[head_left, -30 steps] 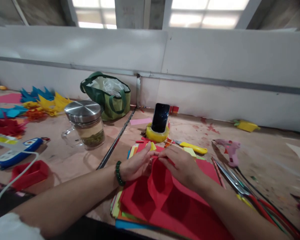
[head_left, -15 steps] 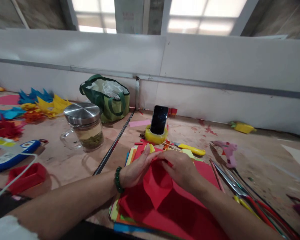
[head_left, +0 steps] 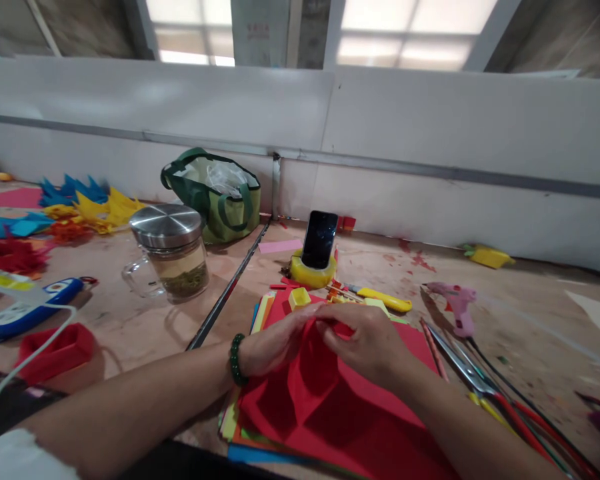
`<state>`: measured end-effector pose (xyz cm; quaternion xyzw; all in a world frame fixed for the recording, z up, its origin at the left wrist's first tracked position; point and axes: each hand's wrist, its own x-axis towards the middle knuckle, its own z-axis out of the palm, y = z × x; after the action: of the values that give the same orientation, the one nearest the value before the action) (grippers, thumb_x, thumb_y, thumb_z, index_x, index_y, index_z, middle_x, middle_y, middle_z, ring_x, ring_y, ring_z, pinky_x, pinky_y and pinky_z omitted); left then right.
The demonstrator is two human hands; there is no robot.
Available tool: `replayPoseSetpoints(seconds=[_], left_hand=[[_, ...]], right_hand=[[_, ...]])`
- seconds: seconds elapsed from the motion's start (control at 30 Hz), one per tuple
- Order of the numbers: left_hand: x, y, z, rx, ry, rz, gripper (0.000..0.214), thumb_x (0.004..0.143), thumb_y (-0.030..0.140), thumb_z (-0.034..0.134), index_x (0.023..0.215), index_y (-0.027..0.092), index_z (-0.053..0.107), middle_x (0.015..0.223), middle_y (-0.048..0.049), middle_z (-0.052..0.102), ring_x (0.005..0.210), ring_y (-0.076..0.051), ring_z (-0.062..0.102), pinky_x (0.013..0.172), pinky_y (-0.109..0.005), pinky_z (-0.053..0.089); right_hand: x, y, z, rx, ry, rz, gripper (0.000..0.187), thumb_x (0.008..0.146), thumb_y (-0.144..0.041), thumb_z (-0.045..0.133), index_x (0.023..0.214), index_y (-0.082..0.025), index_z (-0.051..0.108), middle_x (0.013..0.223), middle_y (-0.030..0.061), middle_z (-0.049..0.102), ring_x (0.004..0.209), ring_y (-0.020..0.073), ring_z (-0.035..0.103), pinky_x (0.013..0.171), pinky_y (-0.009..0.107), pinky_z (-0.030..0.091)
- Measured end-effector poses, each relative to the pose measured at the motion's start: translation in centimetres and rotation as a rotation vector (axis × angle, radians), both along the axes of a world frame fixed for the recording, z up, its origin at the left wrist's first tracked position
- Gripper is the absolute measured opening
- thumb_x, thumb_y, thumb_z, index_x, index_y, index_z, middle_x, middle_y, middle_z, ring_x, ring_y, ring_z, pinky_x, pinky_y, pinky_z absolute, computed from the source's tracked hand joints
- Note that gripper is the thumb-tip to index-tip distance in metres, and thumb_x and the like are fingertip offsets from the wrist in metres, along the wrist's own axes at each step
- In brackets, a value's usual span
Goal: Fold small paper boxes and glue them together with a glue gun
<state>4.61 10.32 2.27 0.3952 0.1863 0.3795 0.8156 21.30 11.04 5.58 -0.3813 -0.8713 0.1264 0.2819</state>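
A folded piece of red paper (head_left: 313,383) stands over a stack of coloured sheets (head_left: 405,347), of which the top sheet is also red. My left hand (head_left: 275,343), with a green bead bracelet (head_left: 237,360) at the wrist, presses against the paper's left side, fingers together. Curled over the top and right side of the same piece is my right hand (head_left: 365,333). The fingertips of both hands meet at its upper edge, and they hide part of the fold. A small yellow paper box (head_left: 299,299) sits just beyond the left fingers.
Scissors (head_left: 470,373) and a pink glue gun (head_left: 455,303) lie to the right. A yellow cutter (head_left: 385,299) and a propped phone (head_left: 320,240) are behind the stack. Leftward stand a glass tea mug (head_left: 173,257), a green bag (head_left: 230,207) and a red paper ring (head_left: 55,353).
My left thumb, raised before, has come down against the paper. The folded piece looks narrower, and the small yellow box shows more fully. The right hand stays nearly in place.
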Motion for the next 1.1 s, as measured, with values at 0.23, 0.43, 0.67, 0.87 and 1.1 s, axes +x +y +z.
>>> replayPoseSetpoints(seconds=[0.23, 0.43, 0.67, 0.87, 1.1], left_hand=[[-0.4, 0.1, -0.4, 0.015, -0.015, -0.125, 0.063, 0.091, 0.061, 0.042, 0.136, 0.018, 0.047, 0.129, -0.0117, 0.059, 0.128, -0.028, 0.048, 0.11, -0.044, 0.032], [-0.4, 0.1, -0.2, 0.037, -0.014, -0.129, 0.064, 0.093, 0.061, 0.037, 0.142, 0.021, 0.04, 0.141, -0.0111, 0.049, 0.134, -0.029, 0.04, 0.113, -0.046, 0.026], [-0.4, 0.0, -1.0, 0.061, 0.03, -0.143, 0.066, 0.093, 0.063, 0.033, 0.145, 0.023, 0.035, 0.14, -0.0091, 0.051, 0.133, -0.028, 0.042, 0.113, -0.045, 0.026], [-0.4, 0.2, -1.0, 0.024, -0.001, -0.111, 0.065, 0.094, 0.062, 0.029, 0.143, 0.02, 0.041, 0.13, -0.0106, 0.058, 0.123, -0.027, 0.05, 0.109, -0.042, 0.032], [-0.6, 0.3, -1.2, 0.002, 0.034, -0.168, 0.066, 0.092, 0.066, 0.032, 0.14, 0.022, 0.044, 0.123, -0.0092, 0.062, 0.114, -0.025, 0.056, 0.103, -0.039, 0.039]], right_hand=[[0.1, 0.1, 0.3, 0.024, -0.037, 0.038, 0.029, 0.082, -0.008, 0.054, 0.093, -0.027, 0.073, 0.091, 0.0, 0.075, 0.082, 0.0156, 0.067, 0.079, 0.027, 0.05], [0.1, 0.2, 0.1, -0.09, 0.01, -0.053, 0.019, 0.078, -0.009, 0.058, 0.083, -0.023, 0.07, 0.084, 0.0002, 0.074, 0.077, 0.0166, 0.067, 0.073, 0.029, 0.049], [0.1, -0.2, -0.2, 0.095, 0.007, 0.008, 0.017, 0.075, -0.006, 0.055, 0.069, -0.019, 0.064, 0.07, 0.0016, 0.067, 0.068, 0.0155, 0.06, 0.065, 0.026, 0.043], [-0.2, -0.2, -0.8, 0.205, -0.142, -0.021, 0.015, 0.079, -0.008, 0.052, 0.075, -0.018, 0.063, 0.076, 0.0048, 0.066, 0.074, 0.0188, 0.057, 0.067, 0.029, 0.041], [-0.4, 0.3, -0.8, -0.13, -0.255, -0.103, 0.033, 0.07, -0.002, 0.054, 0.092, -0.021, 0.068, 0.089, 0.0035, 0.071, 0.082, 0.0198, 0.061, 0.073, 0.029, 0.043]])
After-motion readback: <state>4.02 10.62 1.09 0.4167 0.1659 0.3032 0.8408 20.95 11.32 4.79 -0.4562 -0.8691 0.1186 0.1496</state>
